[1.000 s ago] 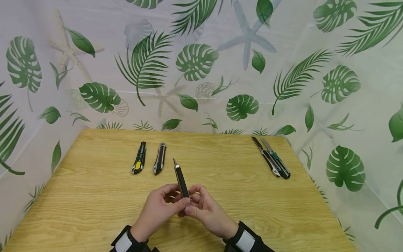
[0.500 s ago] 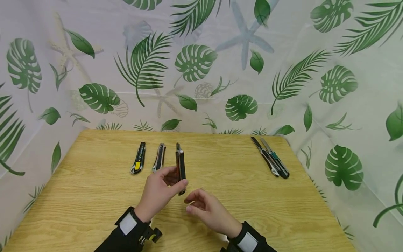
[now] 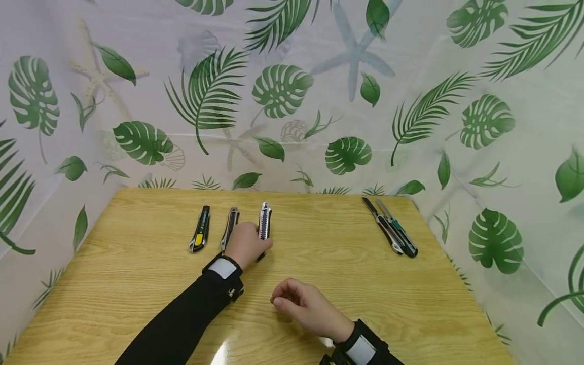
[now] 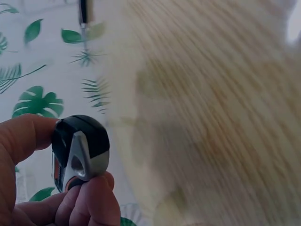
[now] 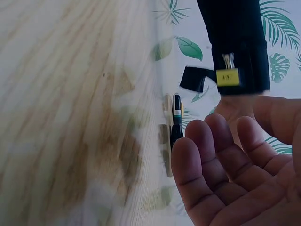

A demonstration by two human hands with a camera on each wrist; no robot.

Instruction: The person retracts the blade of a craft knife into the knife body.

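In the head view my left hand (image 3: 246, 245) grips a utility knife (image 3: 264, 221) with a silver and black body, near the far part of the table. Its black and silver butt end, with a hole in it, faces the left wrist view, pinched between thumb and fingers. Just left of that hand lies a second utility knife (image 3: 230, 221), partly covered by the hand. Farther left is a black utility knife with a yellow slider (image 3: 199, 230). My right hand (image 3: 310, 307) is held over the near part of the table, fingers loosely curled, holding nothing.
Two utility knives with long blades out, one with a silver-black handle (image 3: 389, 233) and one with green on it (image 3: 401, 230), lie side by side at the far right of the wooden table (image 3: 337, 253). A leaf-patterned cloth (image 3: 292, 167) hangs behind.
Both hands were at the utility knife a second ago. The right hand has let go and stays near the front. The left hand has carried the knife forward, beside the other two.
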